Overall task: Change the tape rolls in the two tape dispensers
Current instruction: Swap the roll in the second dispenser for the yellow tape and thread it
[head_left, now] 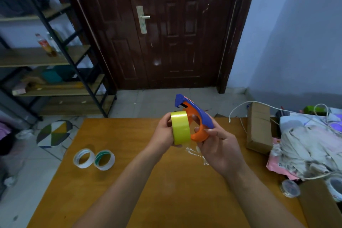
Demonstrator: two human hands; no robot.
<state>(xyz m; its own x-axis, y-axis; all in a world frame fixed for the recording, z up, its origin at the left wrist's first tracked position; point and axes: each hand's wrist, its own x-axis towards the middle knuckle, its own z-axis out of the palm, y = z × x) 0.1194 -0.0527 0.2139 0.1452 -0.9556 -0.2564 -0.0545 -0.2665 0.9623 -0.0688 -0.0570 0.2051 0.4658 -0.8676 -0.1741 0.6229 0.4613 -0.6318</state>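
The wooden surface carries two tape rolls, white and green-cored, touching, left of the left hand; a cardboard box lies right of the right hand.

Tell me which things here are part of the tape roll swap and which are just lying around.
Part of the job:
- yellow tape roll, in the left hand
- orange and blue dispenser, in the right hand
- two tape rolls on the table

Lying about:
- cardboard box
- pile of cloth
- white cable
- stool

yellow tape roll beside orange-blue dispenser | both held above table
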